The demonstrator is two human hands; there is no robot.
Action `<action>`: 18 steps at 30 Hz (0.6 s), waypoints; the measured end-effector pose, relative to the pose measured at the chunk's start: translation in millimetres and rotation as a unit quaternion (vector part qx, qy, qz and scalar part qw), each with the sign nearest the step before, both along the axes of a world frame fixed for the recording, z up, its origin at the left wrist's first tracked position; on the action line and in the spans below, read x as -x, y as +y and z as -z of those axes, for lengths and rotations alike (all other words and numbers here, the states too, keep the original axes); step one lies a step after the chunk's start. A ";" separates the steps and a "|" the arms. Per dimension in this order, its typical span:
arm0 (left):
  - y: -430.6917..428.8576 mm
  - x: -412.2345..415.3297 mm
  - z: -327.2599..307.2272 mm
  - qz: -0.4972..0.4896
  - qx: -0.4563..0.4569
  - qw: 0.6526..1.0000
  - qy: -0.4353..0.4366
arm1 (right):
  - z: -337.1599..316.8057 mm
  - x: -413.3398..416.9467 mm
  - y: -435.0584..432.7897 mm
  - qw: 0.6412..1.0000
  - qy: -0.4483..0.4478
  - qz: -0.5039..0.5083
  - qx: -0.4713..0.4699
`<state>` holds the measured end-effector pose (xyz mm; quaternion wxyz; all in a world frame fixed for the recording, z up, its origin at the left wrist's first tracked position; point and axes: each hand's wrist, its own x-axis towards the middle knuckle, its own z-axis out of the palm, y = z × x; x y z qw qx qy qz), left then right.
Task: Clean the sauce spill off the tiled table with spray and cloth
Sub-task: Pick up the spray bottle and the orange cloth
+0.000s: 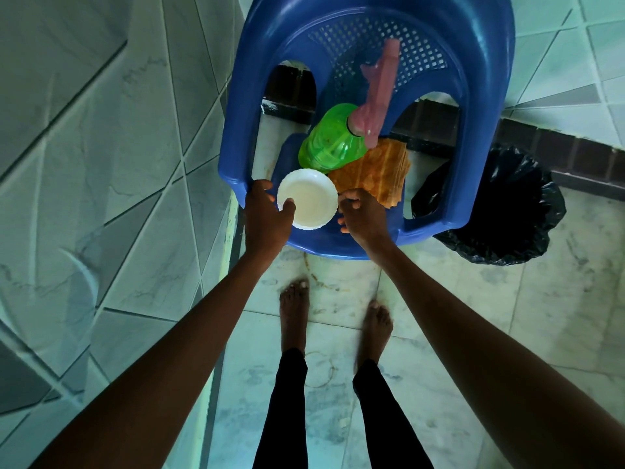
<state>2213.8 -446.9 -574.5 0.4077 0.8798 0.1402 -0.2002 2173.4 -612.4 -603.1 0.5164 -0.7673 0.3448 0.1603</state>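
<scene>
Here, left hand point(267, 218) on bowl point(313, 198) (blue chair point(473, 62)).

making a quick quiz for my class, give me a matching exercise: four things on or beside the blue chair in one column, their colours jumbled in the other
Things:
1. spray bottle
2. bowl
3. cloth
4. bin bag

Colours:
a. black
b. green, with a pink trigger
c. white
d. orange

Pairs: 1-b, 2-c, 3-d, 4-a
</scene>
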 end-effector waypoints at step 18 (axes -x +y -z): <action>-94.2 -73.2 -93.5 0.261 0.183 0.909 -0.268 | 21.4 -44.1 -60.8 0.728 0.046 -0.454 0.512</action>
